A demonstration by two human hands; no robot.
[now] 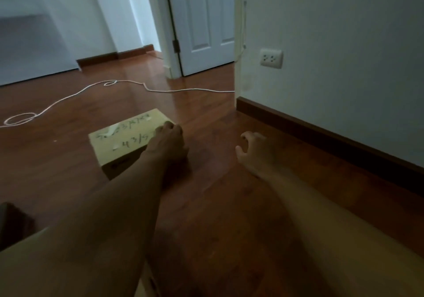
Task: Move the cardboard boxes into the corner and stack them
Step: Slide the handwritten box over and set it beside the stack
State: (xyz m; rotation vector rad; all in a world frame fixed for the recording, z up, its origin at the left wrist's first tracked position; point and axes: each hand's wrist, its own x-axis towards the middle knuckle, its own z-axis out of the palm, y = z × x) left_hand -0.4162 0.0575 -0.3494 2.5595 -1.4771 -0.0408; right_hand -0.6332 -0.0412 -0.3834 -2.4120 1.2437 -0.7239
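Wood floor [206, 205] runs from a doorway at the back to a white wall [344, 67] on the right, with a white cable [68, 99] snaking across the far boards. Toward the left, one box [119, 140] lies flat on the floor, well out from the wall and with nothing stacked on it; no corner pile is in view, so the job looks barely begun. Another pale edge at the bottom may be a second box, but I cannot tell. The left hand [168, 143] rests on the box's right end, fingers draped over the top, not clearly gripping. Further right, the right hand [252, 152] hovers over bare floor, apart from the box, fingers loosely curled and holding nothing.
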